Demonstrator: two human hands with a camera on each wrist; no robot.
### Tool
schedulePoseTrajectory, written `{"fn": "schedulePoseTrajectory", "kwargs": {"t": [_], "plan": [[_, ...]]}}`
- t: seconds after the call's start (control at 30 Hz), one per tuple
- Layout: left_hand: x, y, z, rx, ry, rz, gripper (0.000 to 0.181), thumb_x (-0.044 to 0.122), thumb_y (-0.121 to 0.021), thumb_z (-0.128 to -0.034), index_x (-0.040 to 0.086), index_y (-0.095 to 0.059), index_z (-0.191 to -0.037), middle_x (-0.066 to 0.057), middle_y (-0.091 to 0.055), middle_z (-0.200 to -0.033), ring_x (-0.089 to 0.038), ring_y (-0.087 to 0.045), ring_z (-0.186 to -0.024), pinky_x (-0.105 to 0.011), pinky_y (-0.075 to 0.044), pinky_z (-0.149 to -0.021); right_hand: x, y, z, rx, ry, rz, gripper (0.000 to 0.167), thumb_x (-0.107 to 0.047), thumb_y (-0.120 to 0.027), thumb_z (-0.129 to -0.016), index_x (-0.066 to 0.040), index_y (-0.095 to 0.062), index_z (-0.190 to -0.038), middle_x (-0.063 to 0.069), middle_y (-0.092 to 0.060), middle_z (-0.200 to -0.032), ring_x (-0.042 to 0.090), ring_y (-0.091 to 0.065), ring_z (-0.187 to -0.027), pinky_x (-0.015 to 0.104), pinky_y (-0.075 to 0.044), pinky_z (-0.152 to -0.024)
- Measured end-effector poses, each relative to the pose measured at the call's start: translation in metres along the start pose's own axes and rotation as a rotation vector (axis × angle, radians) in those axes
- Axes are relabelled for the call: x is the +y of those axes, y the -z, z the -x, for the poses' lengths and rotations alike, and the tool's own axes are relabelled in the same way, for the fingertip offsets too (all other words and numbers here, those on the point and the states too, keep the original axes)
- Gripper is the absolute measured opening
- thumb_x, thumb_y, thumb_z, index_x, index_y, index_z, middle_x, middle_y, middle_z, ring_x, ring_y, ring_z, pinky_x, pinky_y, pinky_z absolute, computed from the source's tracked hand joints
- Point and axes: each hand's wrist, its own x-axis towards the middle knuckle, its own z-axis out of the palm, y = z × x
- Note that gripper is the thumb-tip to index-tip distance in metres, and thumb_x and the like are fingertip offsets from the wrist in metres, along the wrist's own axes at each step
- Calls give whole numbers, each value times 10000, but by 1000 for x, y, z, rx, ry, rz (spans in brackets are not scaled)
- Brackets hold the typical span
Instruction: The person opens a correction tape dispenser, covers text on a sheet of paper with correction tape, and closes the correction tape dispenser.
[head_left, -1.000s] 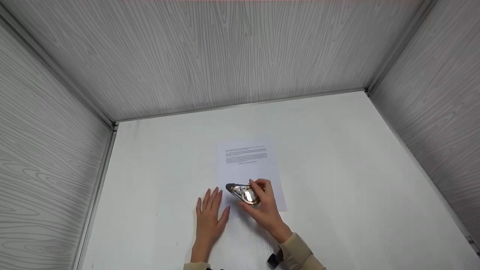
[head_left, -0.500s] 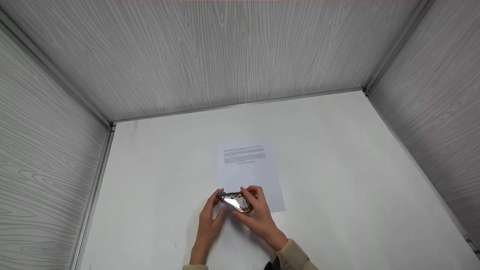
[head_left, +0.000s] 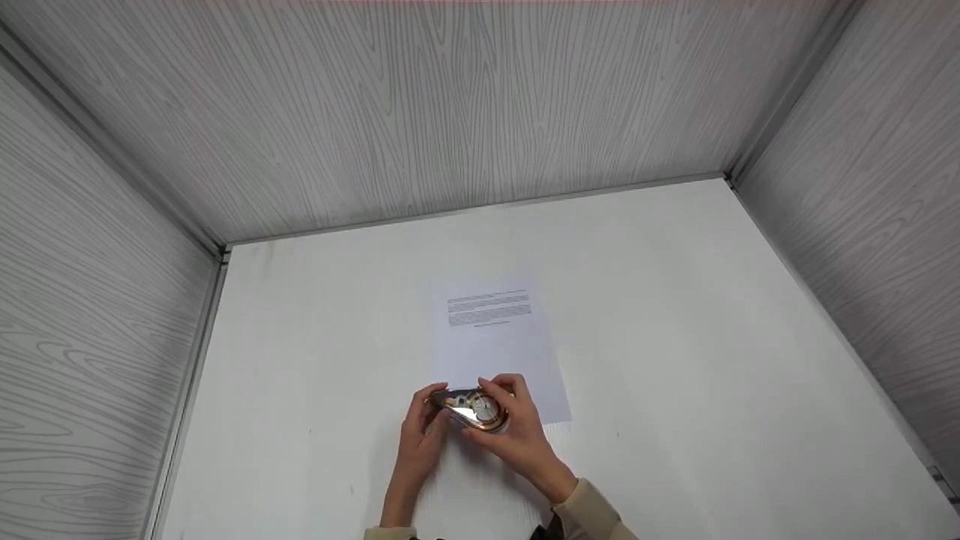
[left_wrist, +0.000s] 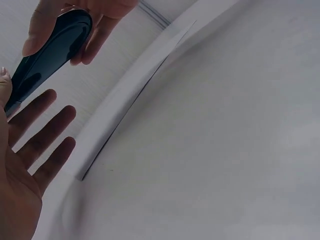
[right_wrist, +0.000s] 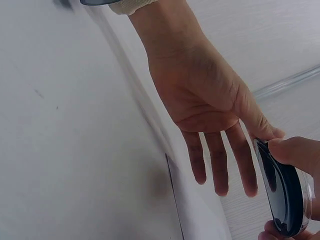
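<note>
A teardrop-shaped correction tape (head_left: 484, 409) with a clear shiny top and a round white and gold part inside is held between both hands in the head view. Its dark base (left_wrist: 50, 52) shows in the left wrist view. My left hand (head_left: 420, 442) pinches the narrow end between thumb and forefinger; its other fingers are straight in the right wrist view. My right hand (head_left: 525, 435) grips the wide rounded end, thumb on the near side and fingers on the far side. Beneath lies a printed paper sheet (head_left: 487, 356), its lower left part hidden.
The paper lies on a white table (head_left: 660, 315). Wood-grain panels enclose it at the back (head_left: 450, 112), left (head_left: 90, 337) and right (head_left: 885, 187). Beige sleeves (head_left: 592, 510) show at the front edge of the view.
My left hand has lifted off the table and taken the narrow end. My right hand has brought the correction tape slightly towards me and left, and tilted it, exposing the round part inside.
</note>
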Motion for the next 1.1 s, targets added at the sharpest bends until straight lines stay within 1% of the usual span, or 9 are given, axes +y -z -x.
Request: {"fn": "schedulePoseTrajectory", "kwargs": {"t": [0.17,0.37,0.43,0.53,0.6,0.67,0.87,1.03,1.1], "plan": [[1,1,-1,-20,62,88,299,-25,-543,-988,-93,-504,-1276,-324,-552,-1267,-108,-578,-1190,-199,-473,-955,-17,6,-1,-9,-12,-18,701,-8,-890,-689,39,-585,-1319,215,-461,-1202,346,-507,-1132,344,-466,-997],[-4,6,-1,-18,73,141,270,-78,-595,-935,-85,-544,-1201,-275,-618,-1173,-394,-628,-1071,-218,-523,-836,-33,13,-1,-20,40,-29,662,30,-877,-689,53,-596,-1288,220,-465,-1181,356,-517,-1096,338,-477,-977],[-4,7,-1,-1,56,128,265,-88,-627,-908,-86,-554,-1163,-240,-643,-1118,-367,-649,-1004,-215,-523,-806,-33,13,-1,-12,75,-30,653,35,-880,-679,53,-604,-1270,232,-469,-1171,367,-520,-1079,333,-483,-963],[-5,7,0,37,34,106,270,-93,-670,-869,-97,-556,-1114,-218,-660,-1053,-203,-666,-928,-205,-517,-790,-32,13,-2,0,115,-30,654,40,-887,-663,52,-610,-1255,263,-478,-1154,387,-528,-1061,319,-483,-948],[-5,7,0,58,26,88,273,-94,-685,-853,-102,-553,-1092,-204,-662,-1030,-114,-656,-907,-195,-512,-786,-32,12,-2,3,127,-16,652,27,-895,-658,52,-614,-1246,270,-484,-1147,392,-535,-1054,319,-485,-936],[-6,7,0,71,26,74,279,-89,-694,-846,-100,-556,-1089,-197,-672,-1019,-82,-649,-898,-190,-510,-782,-32,13,-2,2,123,-5,649,27,-897,-654,54,-617,-1239,268,-487,-1143,390,-540,-1046,324,-491,-924],[-5,7,2,73,46,16,274,-43,-703,-860,-57,-567,-1097,-149,-699,-1028,-100,-648,-911,-200,-504,-809,-37,14,-3,-16,77,1,640,54,-888,-651,64,-617,-1231,264,-481,-1144,371,-533,-1059,296,-482,-938],[-4,9,2,89,32,-23,274,-32,-704,-867,-77,-571,-1103,-122,-683,-1043,-107,-660,-960,-217,-508,-833,-37,15,-2,-9,63,1,638,62,-886,-649,69,-619,-1228,262,-477,-1144,372,-524,-1068,288,-476,-950],[-10,11,3,106,30,-46,269,-33,-699,-873,-82,-570,-1104,-119,-684,-1048,-142,-676,-970,-223,-513,-839,-36,16,-2,-4,59,5,635,62,-884,-653,67,-618,-1230,255,-474,-1149,372,-524,-1073,287,-478,-953]]}}
